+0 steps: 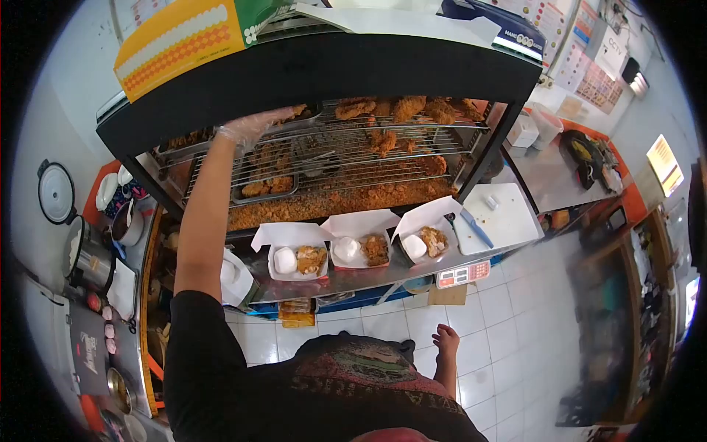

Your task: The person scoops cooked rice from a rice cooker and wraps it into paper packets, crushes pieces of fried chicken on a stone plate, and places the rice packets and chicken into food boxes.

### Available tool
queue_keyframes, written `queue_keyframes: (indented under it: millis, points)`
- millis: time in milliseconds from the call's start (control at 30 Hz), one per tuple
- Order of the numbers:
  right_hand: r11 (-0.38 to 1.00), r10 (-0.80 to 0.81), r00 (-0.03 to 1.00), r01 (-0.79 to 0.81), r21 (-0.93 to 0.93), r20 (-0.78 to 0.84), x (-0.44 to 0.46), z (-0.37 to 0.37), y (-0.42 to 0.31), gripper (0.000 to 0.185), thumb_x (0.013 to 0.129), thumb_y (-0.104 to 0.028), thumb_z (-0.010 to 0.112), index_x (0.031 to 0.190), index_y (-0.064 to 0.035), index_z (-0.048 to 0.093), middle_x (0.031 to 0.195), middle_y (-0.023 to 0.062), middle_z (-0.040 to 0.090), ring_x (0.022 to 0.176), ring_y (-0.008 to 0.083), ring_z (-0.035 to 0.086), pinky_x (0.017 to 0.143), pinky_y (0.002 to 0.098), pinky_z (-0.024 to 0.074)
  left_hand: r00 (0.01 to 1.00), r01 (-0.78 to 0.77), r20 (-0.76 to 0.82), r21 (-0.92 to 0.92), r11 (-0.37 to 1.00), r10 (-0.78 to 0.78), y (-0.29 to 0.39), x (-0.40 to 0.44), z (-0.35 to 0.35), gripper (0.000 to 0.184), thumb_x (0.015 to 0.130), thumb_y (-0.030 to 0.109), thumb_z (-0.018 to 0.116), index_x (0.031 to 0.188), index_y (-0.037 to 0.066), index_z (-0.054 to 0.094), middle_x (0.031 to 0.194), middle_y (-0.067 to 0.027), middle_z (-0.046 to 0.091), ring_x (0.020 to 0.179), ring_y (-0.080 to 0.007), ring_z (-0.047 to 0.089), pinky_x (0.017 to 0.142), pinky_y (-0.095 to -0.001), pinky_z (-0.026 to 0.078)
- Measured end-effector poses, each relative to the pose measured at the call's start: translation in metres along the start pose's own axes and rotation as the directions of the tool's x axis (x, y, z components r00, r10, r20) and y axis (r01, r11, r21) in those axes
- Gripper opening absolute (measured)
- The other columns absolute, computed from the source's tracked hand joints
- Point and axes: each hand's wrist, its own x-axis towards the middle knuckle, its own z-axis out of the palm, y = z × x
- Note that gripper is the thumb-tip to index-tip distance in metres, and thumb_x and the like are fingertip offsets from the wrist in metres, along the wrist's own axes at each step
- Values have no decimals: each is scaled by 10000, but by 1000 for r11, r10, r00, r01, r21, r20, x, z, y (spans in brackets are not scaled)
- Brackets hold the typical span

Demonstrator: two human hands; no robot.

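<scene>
My left hand (252, 128), in a clear plastic glove, reaches into the heated display cabinet (317, 62) over the upper wire rack. Its fingers are closed together on a small piece of fried chicken (299, 110) at the edge of a metal tray. Below, at the front of the cabinet, three open boxes stand in a row: a left box (292, 230), a middle box (359, 219) and a right box (423, 211). Each holds a white wrapped mound and a fried chicken portion. My bare right hand (445, 339) hangs above the floor, fingers loosely apart, holding nothing.
More fried chicken (409, 109) lies on the upper rack. A lower tray (266, 188) holds further pieces. Right of the boxes, a blue-handled knife (476, 227) rests on a white cutting board (508, 217). A scale (463, 275) sits at the counter's front edge.
</scene>
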Motion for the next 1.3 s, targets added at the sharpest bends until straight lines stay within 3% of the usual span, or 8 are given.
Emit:
queue_keyframes:
  millis: [167,633,700,767,1000,1167,1233,1300]
  points:
    - [999,30,1000,-30,-30,-3,-1,-2,4,215,869,-106,613,1062,-42,682,875,49,674,684,174,671,554,264,490,887,-446,181,99,889,425,-24,26,-10,339,902,134,692,1201,-3,613,1211,-89,641,1107,-174,597,918,-286,503]
    - [999,31,999,-31,-35,7,1,3,9,228,862,-89,597,1065,-25,678,901,73,672,721,203,692,568,283,504,957,-281,53,393,876,284,-18,-2,15,242,895,153,671,1134,121,683,1015,-64,728,869,-198,692,784,-303,547]
    - [1000,10,1000,-10,-9,3,-6,6,3,241,857,-81,597,1072,-6,677,852,73,679,681,173,671,555,270,498,901,-373,19,543,752,432,-20,-13,22,234,887,143,662,1118,143,697,1012,-90,709,849,-232,691,749,-326,549]
    - [1000,15,1000,-15,7,17,1,7,7,244,861,-86,604,1081,-7,673,864,75,677,695,172,673,557,271,501,668,-520,182,808,278,721,-17,-23,29,262,894,164,659,1151,137,695,1032,-115,696,918,-212,669,829,-339,528]
    - [999,19,996,-16,-31,83,7,7,1,260,872,-137,627,1116,-56,665,1006,72,679,777,236,694,636,326,532,812,-428,-229,393,814,537,-69,-91,26,250,840,136,716,1083,81,704,1065,-96,680,981,-192,638,856,-339,507]
    - [995,65,993,-57,-85,101,-2,8,-12,274,890,-170,621,1136,-54,653,1031,70,679,819,209,675,678,335,518,788,-425,-401,195,884,468,-157,-185,-22,244,855,68,701,1073,-34,662,1018,-91,664,907,-122,595,791,-268,497]
    - [990,76,993,-63,-128,92,2,7,-13,277,892,-171,607,1140,-57,651,1049,76,678,828,217,676,679,337,515,786,-17,-600,219,976,148,-202,-221,-31,282,844,101,698,1084,-42,661,1014,-108,672,910,-168,626,797,-262,497]
    - [989,78,991,-64,-135,104,6,14,-17,281,891,-161,597,1146,-55,649,1068,81,678,827,225,678,677,334,513,779,53,-627,70,996,2,-270,-244,-44,277,849,103,698,1089,-32,665,1025,-108,674,893,-160,626,792,-260,498]
